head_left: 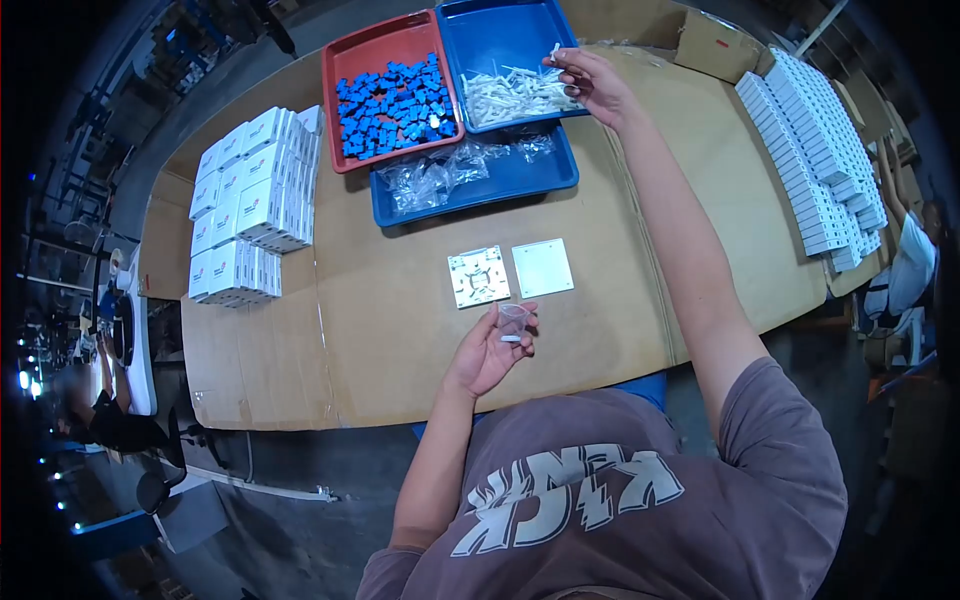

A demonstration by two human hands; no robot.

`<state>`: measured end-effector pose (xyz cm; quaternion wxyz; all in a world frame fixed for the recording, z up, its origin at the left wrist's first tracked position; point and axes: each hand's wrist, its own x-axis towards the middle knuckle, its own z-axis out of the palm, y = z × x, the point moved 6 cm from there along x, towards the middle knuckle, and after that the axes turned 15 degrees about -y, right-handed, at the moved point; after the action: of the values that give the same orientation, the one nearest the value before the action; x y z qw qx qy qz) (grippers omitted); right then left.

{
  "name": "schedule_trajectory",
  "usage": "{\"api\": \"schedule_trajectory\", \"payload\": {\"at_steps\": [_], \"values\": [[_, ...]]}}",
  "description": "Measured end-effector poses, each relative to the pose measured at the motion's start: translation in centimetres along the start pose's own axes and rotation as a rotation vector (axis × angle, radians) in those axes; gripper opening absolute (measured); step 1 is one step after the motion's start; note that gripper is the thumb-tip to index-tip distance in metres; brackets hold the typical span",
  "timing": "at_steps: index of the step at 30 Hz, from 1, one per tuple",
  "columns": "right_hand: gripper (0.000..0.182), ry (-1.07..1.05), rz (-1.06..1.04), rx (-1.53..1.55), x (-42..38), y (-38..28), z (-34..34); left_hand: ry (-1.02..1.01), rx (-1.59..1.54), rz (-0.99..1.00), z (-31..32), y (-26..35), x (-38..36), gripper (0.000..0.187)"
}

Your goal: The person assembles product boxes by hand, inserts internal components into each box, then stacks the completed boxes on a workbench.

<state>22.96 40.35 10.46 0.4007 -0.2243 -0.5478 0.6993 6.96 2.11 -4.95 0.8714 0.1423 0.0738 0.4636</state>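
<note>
My left hand (492, 350) holds a small clear plastic bag (513, 321) with a white piece (511, 339) at its bottom, low over the table. My right hand (590, 85) is raised over the right edge of a blue tray (555, 25), its fingertips pinching a small white piece (555, 52). Many white slender parts (510, 95) lie in that tray. Just beyond my left hand, a white plate with cutouts (479, 277) lies beside a plain white square plate (543, 268).
A red tray (329, 100) holds many blue pieces (395, 105). Clear bags (435, 178) lie in a lower blue tray (480, 208). White boxes are stacked at left (240, 215) and right (815, 150). Other people (125, 425) are at both far sides.
</note>
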Motion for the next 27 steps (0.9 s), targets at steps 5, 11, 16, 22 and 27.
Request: {"api": "schedule_trajectory", "payload": {"at_steps": [5, 11, 16, 22, 27], "values": [[0.018, 0.028, 0.089, -0.192, -4.5, 2.5, 1.9, 0.001, -0.012, 0.010, -0.9, -0.2, 0.0, 0.061], [0.017, -0.092, 0.264, -0.462, -14.1, 7.9, 8.3, -0.026, 0.005, 0.004, -0.6, 0.0, 0.0, 0.063], [0.013, -0.335, 0.414, -0.406, -20.5, 10.7, 13.1, -0.033, -0.010, 0.003, -0.5, 0.1, 0.0, 0.059], [0.012, -0.445, 0.436, -0.547, -21.7, 9.7, 16.2, -0.043, 0.070, 0.015, -0.7, 0.1, 0.0, 0.051], [0.011, -0.555, 0.409, -0.640, -20.5, 8.3, 17.2, -0.035, 0.121, 0.019, -0.1, 0.4, -0.1, 0.049]]}}
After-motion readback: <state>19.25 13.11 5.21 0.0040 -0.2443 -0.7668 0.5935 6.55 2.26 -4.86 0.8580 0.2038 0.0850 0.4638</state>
